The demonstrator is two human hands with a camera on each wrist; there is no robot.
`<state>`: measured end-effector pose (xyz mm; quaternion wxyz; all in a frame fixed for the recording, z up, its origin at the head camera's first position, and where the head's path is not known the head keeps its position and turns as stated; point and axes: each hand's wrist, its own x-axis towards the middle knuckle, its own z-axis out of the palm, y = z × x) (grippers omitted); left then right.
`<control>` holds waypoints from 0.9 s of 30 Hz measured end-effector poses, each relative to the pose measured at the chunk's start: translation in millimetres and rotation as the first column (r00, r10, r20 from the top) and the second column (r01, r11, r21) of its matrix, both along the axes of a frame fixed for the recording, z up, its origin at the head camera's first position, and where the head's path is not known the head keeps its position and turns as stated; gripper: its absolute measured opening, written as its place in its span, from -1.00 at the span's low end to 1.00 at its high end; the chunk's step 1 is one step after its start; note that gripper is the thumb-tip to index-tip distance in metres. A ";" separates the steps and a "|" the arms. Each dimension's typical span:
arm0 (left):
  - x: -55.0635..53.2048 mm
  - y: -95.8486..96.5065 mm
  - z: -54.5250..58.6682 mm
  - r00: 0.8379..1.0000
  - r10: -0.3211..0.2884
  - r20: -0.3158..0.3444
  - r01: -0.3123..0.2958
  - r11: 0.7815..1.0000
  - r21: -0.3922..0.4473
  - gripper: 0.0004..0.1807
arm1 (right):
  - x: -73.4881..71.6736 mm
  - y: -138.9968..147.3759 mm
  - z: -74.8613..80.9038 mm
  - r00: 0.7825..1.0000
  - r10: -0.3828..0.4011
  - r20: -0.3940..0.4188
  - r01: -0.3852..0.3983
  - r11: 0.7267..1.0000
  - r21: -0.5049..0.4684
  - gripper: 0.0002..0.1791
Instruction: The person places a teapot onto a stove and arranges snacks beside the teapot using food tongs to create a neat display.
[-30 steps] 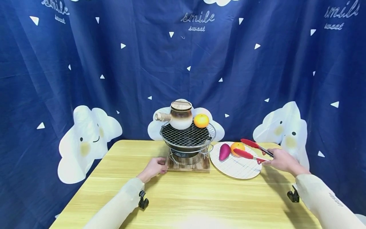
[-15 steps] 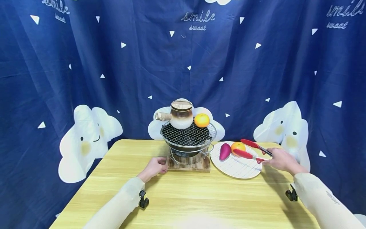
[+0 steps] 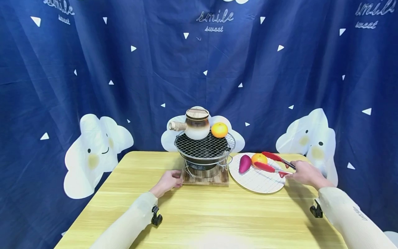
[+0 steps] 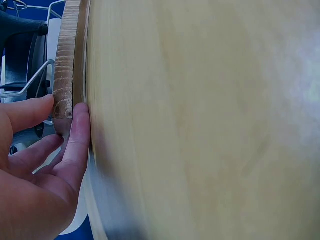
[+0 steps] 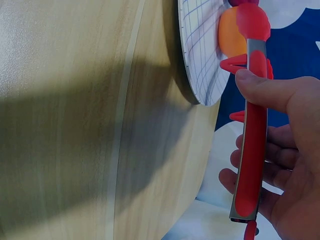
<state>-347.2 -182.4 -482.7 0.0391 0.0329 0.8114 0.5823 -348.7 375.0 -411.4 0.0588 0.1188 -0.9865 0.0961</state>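
Observation:
My left hand [image 3: 169, 182] pinches the near left corner of a square wooden base [image 3: 203, 180], its thumb on the upper side and fingers along the edge in the left wrist view. My right hand [image 3: 308, 174] grips red-and-silver tongs [image 5: 253, 145], thumb on one arm and fingers curled round the other. The tongs' red tips stand apart at the right side of an orange [image 3: 258, 158]; whether they touch it I cannot tell. That orange lies on a round white plate [image 3: 264, 185] with a checked pattern, beside a purple sweet potato [image 3: 245, 164].
On the wooden base stands a small black grill with a wire rack [image 3: 203, 148]. A brown-and-white clay pot [image 3: 197, 129] with a lid and side handle sits on it, next to another orange [image 3: 219, 130]. Behind the wooden table [image 3: 202, 214] hangs a blue curtain [image 3: 149, 69].
Both hands keep their places and holds; the tongs stay beside the orange. Only the head view shifts very slightly.

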 end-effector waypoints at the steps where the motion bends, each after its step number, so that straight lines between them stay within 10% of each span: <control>1: -0.2 0.0 -0.1 1.000 -0.001 -0.002 0.001 1.000 -0.001 -0.39 | -0.5 0.2 -0.5 1.000 0.000 0.002 0.000 1.000 0.003 -0.41; 27: -3.2 -0.4 -1.8 1.000 0.008 0.016 -0.007 1.000 -0.007 -0.39 | 0.9 1.2 -3.1 1.000 -0.005 0.003 0.005 1.000 -0.001 -0.39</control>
